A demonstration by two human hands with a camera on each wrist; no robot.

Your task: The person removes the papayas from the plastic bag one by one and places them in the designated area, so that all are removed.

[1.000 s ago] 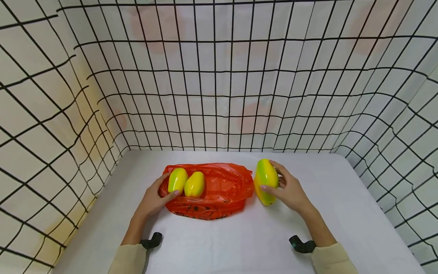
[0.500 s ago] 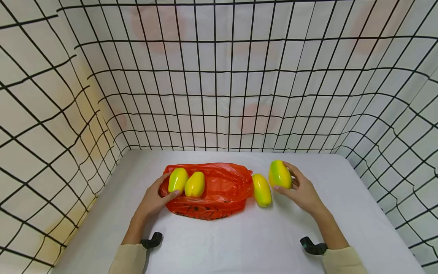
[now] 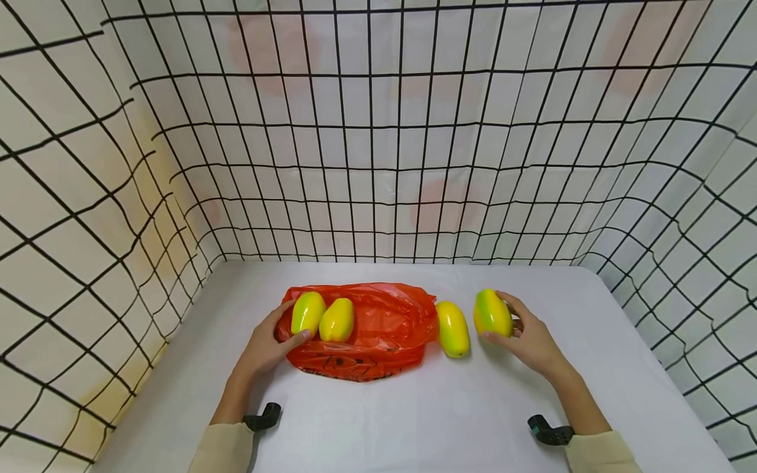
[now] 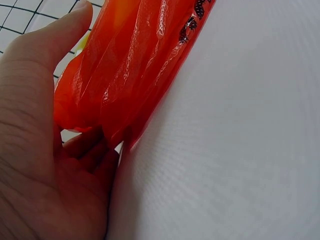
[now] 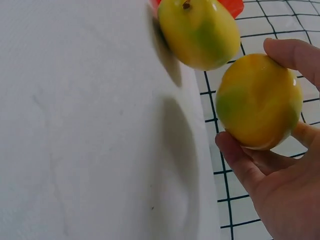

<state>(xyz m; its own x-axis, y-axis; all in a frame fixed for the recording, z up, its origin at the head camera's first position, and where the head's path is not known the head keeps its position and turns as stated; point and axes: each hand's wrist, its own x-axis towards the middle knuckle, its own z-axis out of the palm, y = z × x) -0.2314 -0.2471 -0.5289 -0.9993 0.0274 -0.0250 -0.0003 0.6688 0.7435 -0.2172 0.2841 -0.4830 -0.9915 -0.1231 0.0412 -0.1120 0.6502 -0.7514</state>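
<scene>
A red plastic bag (image 3: 390,322) with black print lies on the table, two yellow-green mangoes on its left part: one mango (image 3: 308,313) beside my left hand and another mango (image 3: 336,320) next to it. My left hand (image 3: 266,341) grips the bag's left end, thumb in front and fingers behind the red film (image 4: 120,65). Right of the bag lies a third mango (image 3: 453,330). Farther right, my right hand (image 3: 529,335) holds another mango (image 3: 493,313) between thumb and fingers; in the right wrist view this held mango (image 5: 259,102) is over the table, its shadow below.
The table (image 3: 378,427) has a white cover. Black wire mesh (image 3: 384,164) stands at the back and both sides, with pale sheeting behind it. Dark wrist mounts (image 3: 263,417) sit on both wrists at the sleeve ends.
My right hand has carried its mango to the right, away from the bag, and lowered it a little; the third mango beside the bag is uncovered. The left hand and bag keep their place.
</scene>
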